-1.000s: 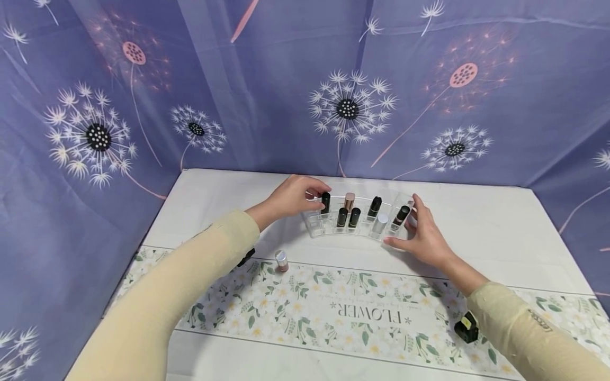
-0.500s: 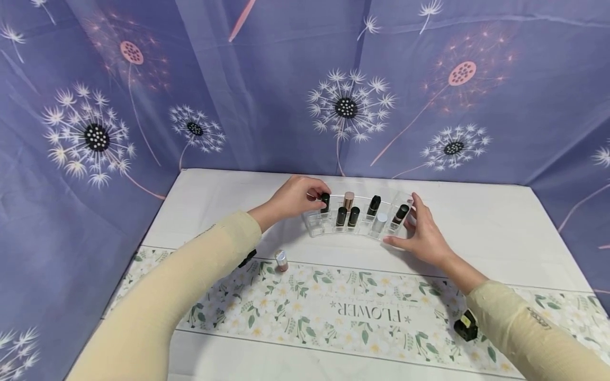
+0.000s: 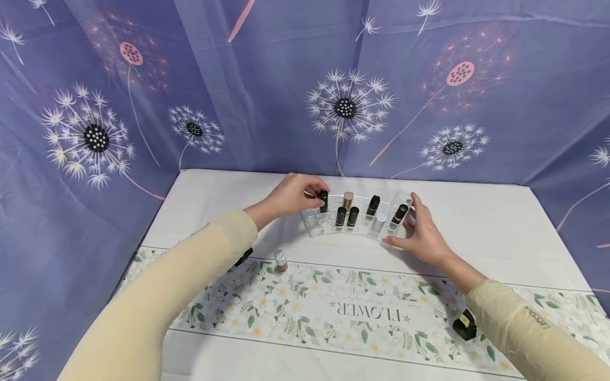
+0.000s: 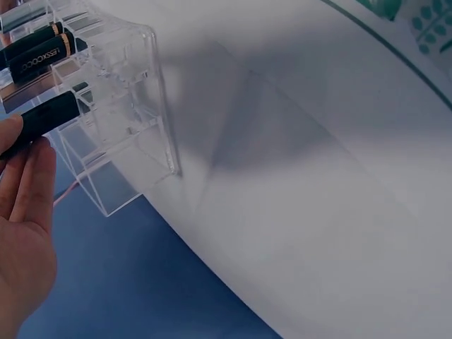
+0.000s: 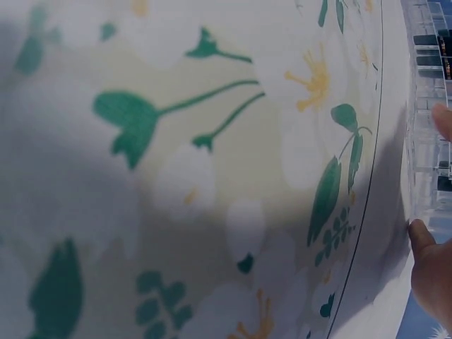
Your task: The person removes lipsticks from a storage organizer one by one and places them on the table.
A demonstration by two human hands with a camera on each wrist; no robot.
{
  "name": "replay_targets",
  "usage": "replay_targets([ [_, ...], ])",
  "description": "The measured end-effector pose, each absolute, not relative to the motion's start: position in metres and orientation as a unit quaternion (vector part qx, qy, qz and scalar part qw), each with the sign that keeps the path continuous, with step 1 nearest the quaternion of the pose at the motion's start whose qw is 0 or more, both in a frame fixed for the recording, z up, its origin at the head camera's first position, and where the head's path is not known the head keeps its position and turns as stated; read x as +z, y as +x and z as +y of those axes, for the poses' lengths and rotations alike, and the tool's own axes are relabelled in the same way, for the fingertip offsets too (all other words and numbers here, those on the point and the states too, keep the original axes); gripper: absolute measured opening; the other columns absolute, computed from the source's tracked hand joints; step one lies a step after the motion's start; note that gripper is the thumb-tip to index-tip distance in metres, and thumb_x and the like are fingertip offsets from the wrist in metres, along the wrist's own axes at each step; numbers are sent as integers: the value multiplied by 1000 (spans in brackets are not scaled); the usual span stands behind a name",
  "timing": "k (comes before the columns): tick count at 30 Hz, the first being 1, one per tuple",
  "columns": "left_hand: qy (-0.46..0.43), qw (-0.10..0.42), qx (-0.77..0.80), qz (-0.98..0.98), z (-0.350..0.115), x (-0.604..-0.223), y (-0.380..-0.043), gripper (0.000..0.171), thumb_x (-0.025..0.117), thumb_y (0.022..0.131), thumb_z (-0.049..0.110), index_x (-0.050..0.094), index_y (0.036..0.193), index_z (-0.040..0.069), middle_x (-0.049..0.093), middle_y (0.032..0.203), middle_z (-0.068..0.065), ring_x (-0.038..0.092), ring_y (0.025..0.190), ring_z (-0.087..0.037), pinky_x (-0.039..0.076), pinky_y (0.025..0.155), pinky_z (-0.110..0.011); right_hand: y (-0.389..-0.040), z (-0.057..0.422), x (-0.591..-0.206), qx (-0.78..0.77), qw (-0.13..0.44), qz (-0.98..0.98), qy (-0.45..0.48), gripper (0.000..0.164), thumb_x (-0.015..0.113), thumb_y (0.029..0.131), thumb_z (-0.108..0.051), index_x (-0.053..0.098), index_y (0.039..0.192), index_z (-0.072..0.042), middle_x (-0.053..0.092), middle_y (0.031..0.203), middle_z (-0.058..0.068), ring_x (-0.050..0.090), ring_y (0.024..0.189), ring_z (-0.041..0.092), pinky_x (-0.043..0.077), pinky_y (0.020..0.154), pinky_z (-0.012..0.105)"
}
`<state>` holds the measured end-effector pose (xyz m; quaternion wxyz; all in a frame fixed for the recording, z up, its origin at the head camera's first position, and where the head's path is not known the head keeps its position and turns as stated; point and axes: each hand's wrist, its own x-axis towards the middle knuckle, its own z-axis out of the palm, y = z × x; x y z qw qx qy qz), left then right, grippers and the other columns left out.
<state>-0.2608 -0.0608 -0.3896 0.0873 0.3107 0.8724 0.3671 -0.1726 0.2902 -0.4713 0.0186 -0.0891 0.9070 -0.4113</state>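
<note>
A clear stepped lipstick organizer (image 3: 329,233) stands toward the back of the table, several lipsticks upright in its slots. My left hand (image 3: 293,194) pinches a black lipstick (image 4: 49,121) between thumb and fingers at the organizer's back left; its lower end sits at a slot in the left wrist view. Around the organizer's right end, my right hand (image 3: 427,239) grips with the thumb at the front and fingers along the side. Inside are a rose-gold lipstick (image 3: 348,200), a silver-capped one (image 3: 379,222) and several black ones, including a black lipstick (image 3: 401,213) beside the right hand.
A silver-and-pink lipstick (image 3: 281,260) stands on the floral runner (image 3: 305,307) in front. A black object (image 3: 244,257) is partly hidden by the left sleeve. A black item with a yellow label (image 3: 465,325) lies by the right sleeve. A blue dandelion curtain (image 3: 267,106) hangs behind.
</note>
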Motion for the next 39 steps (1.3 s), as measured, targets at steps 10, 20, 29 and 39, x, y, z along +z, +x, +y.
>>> replay_targets([
  [10,321,87,372,866,-64,-374,-260,28,84,93,7,79,121,8,79,106,-5,77,98,-16,62,87,-23,-173,290,-471,-407,20,909,-88,139,95,84,-27,-13,170,-7,15,164,42,32,148,62,40,118,63],
  [20,321,103,390,857,-71,-358,-248,29,84,93,8,78,121,7,79,108,-5,77,100,-17,62,88,-23,-173,291,-471,-404,16,910,-91,139,95,84,-27,-12,170,-5,16,163,43,33,146,63,41,117,64],
  [29,329,117,381,856,-82,-354,-233,26,84,93,6,78,119,7,79,108,-4,77,100,-16,62,87,-21,-174,290,-471,-399,20,913,-89,138,94,85,-29,-12,170,-6,15,164,42,33,147,63,40,117,65],
  [39,347,138,391,841,-91,-357,-211,26,85,91,4,78,116,5,80,107,-4,77,98,-14,62,87,-20,-173,291,-472,-399,23,912,-89,137,94,86,-29,-13,170,-7,14,164,42,31,148,63,40,117,65],
])
